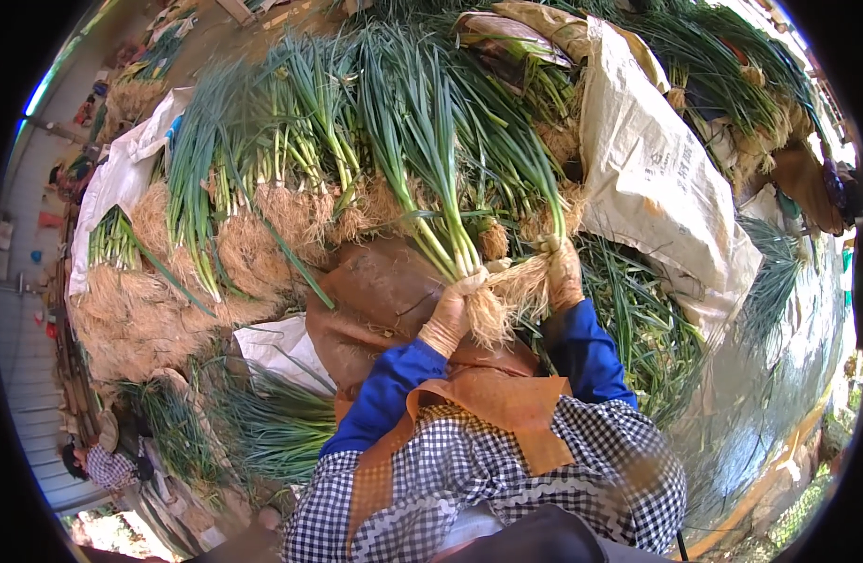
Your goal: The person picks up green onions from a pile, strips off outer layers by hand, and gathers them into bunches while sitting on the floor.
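My left hand (450, 310) is closed around the white lower ends of a bunch of green onions (441, 225), whose long leaves point away from me. Pale stringy roots (488, 317) hang out beside that hand. To its right, my right hand (565, 277) grips a slimmer bunch of green onions (556, 216) just above the roots. The roots of both bunches meet between my hands. Both hands look tan and wrinkled, as if in thin gloves. Beneath them lies a brown sheet (375, 291) across my lap.
A long heap of green onions (290, 131) lies ahead, root ends toward me. White sacks (652, 169) stand at the right and far left. Loose leaves (628, 319) lie right of my arm, more green onions (281, 422) at lower left. Another person (112, 464) sits at far left.
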The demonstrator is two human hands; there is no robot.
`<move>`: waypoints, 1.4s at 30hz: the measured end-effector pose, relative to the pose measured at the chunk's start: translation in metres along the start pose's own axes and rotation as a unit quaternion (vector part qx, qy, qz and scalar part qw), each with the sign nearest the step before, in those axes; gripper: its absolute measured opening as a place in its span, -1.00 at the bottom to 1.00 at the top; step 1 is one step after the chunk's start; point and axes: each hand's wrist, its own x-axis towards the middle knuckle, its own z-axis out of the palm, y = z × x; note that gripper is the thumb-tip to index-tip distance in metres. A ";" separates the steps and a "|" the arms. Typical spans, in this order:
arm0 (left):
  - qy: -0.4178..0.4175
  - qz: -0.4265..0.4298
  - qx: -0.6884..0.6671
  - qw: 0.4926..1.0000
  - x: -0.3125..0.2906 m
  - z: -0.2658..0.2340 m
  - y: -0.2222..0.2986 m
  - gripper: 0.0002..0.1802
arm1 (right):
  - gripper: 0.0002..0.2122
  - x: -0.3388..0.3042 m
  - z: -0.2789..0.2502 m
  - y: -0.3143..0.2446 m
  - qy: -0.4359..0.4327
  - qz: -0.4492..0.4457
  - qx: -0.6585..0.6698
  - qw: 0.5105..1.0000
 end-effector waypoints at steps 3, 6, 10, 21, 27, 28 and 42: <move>-0.009 0.041 0.042 0.998 -0.002 0.018 -0.001 -0.41 | -0.87 -0.015 0.006 -0.021 -0.057 -0.039 -0.304 0.950; 0.032 0.019 -0.029 0.999 -0.003 -0.009 -0.012 -0.57 | -0.78 -0.017 0.046 0.016 -0.307 -0.464 -0.528 0.641; -0.039 -0.074 0.008 0.997 -0.014 0.036 0.008 -0.25 | -0.71 0.090 0.012 0.005 -0.111 -0.235 -0.523 0.812; 0.003 0.122 0.029 0.992 -0.026 0.063 0.034 -0.78 | -0.72 0.091 -0.004 -0.060 -0.312 0.157 -0.231 0.908; 0.111 -0.099 0.006 0.989 -0.015 0.030 -0.030 -0.78 | -0.66 -0.017 -0.001 -0.026 -0.334 0.223 -0.111 0.909; 0.108 -0.044 0.017 0.993 -0.011 0.030 -0.034 -0.81 | -0.65 -0.021 0.005 -0.029 -0.331 0.239 -0.089 0.909; 0.255 0.086 0.186 0.945 0.003 -0.008 -0.051 -0.80 | -0.79 -0.059 0.003 -0.031 -0.242 -0.403 -0.752 0.463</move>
